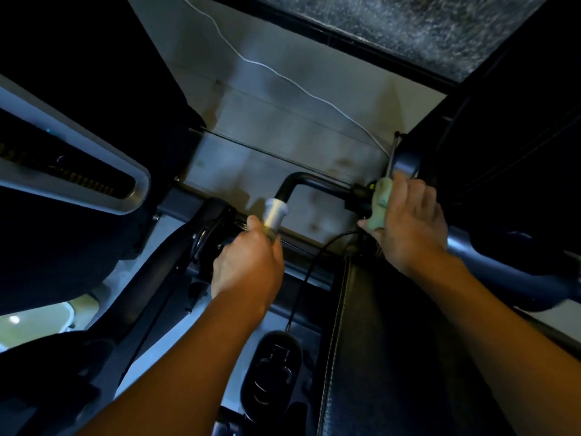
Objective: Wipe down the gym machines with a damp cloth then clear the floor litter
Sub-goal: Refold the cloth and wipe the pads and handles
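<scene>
Your left hand point(248, 262) is gripping the silver handle point(275, 215), so brace there while your right hand point(408, 225), clutching the green cloth point(382, 196), wraps the black bar point(314, 180) fully.

The left hand point(248, 265) grips the silver handle point(274, 215) at the end of a bent black bar point(301, 180) of the gym machine. To the right of this bar, the right hand point(408, 221) presses a pale green cloth point(379, 202) against the joint where the bar meets the dark frame. Below the bar lies a black padded seat point(386, 357) with white stitching, and above the bar a thin white cable point(283, 77) runs across the light wall.
</scene>
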